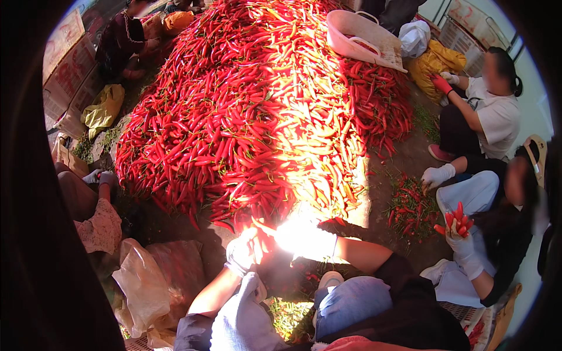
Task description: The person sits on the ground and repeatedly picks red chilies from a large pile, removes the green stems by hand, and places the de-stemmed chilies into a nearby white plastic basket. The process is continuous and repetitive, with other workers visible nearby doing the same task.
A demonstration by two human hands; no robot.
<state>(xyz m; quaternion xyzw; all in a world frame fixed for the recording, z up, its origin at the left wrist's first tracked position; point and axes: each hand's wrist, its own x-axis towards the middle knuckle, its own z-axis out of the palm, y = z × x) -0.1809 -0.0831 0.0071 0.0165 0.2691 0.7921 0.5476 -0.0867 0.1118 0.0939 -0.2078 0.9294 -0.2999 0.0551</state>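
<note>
A large heap of red chili peppers [210, 123] spreads in front of me, a band of harsh sunlight across it. Low at the heap's near edge, my left hand [246, 250] in a white glove is closed around several red chili peppers [260, 245]. Beside it on the right, my gloved right hand [303, 239] is washed out by glare; its fingers and anything in them cannot be made out. A chili pepper [263, 227] lies between the two hands, its right end lost in the glare. Green stems [290, 313] litter the ground between my feet.
Co-workers sit on both sides; one at right holds chili peppers [459, 223] beside a small pile of stems and peppers [412, 206]. A pink plastic tub [340, 37] lies tilted on the heap. Plastic sacks [145, 285] stand at lower left, stacked crates [72, 66] at upper left.
</note>
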